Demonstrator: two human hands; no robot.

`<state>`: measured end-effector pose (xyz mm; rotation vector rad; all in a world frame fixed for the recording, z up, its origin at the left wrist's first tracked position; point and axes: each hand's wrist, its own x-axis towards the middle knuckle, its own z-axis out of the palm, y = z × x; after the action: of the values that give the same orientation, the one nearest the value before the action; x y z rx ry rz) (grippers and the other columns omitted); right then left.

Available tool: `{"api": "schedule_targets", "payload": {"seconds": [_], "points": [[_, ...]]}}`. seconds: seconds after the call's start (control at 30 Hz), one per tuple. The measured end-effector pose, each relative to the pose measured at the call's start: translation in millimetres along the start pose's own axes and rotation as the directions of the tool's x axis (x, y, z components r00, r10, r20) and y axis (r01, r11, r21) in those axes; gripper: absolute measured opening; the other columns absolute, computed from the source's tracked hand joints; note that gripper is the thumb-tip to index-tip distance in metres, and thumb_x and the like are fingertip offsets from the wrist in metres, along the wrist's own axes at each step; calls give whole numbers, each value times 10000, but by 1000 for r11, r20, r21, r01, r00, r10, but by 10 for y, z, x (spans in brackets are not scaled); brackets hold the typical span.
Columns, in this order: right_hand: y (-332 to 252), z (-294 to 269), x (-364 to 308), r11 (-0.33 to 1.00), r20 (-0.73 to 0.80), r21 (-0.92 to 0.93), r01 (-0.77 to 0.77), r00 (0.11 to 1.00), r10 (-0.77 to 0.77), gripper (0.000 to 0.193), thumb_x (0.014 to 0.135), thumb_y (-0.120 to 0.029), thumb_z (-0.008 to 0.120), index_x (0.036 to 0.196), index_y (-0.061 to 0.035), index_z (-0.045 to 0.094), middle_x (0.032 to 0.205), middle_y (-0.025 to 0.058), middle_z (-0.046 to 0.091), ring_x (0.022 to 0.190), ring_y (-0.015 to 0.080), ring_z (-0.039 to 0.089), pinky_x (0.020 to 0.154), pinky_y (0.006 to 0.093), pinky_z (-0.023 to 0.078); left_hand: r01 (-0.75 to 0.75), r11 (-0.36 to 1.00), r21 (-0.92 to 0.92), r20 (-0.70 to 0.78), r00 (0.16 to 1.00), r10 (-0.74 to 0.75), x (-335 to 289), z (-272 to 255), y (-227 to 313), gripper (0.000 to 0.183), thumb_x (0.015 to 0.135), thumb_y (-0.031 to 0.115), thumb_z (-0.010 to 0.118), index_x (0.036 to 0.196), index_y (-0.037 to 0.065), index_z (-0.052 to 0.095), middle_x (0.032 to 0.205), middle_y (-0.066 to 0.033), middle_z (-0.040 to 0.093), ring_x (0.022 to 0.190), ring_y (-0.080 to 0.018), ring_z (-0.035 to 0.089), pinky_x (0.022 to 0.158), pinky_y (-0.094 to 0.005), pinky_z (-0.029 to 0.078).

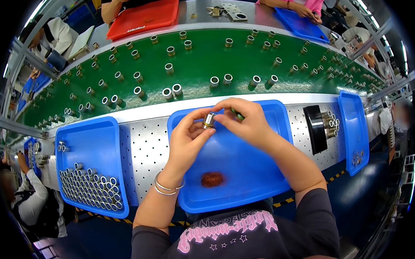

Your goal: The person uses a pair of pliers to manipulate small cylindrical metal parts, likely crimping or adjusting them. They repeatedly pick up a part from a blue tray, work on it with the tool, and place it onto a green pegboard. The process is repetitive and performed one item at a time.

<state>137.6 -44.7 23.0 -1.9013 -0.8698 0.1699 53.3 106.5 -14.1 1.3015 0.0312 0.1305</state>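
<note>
My left hand [186, 138] holds a short shiny metal sleeve [209, 119] with a brass-coloured band low on it, pinched between thumb and fingers. My right hand [246, 122] is closed, its fingertips against or right beside the sleeve's side. A small green object [237, 114], perhaps a tool handle, pokes out between the right hand's fingers; the rest of it is hidden. Both hands are over the far half of a blue tray [192, 206]. Inside that tray, nearer to me, lies a small heap of reddish-brown thin pieces [212, 179], too fine to make out.
A blue tray [122, 164] at left holds many standing sleeves. To the right are a black bin [315, 129] with metal parts beside it and another blue tray [346, 108]. Beyond runs a green conveyor belt [196, 68] carrying scattered sleeves. Across it people work at a red tray [144, 17] and a blue one.
</note>
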Motion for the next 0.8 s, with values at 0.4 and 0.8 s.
{"api": "schedule_targets", "payload": {"seconds": [0.4,0.8], "points": [[35,-21,-43,885,207,372,-282,954,217,87,836,-111,615,857,-28,602,715,-10,549,640,46,457,574,201,382,128,946,-299,-7,991,-137,14,-78,-16,422,806,10,633,1200,21,483,1072,-86,562,952,-168,597,826,-242,487],[113,20,-33,871,248,400,-284,949,196,126,835,-143,625,854,-22,595,722,-28,528,644,36,417,570,198,353,223,898,-379,27,973,-230,53,-153,-21,476,867,124,584,1298,44,398,1108,-115,566,975,-195,591,878,-286,465]]}}
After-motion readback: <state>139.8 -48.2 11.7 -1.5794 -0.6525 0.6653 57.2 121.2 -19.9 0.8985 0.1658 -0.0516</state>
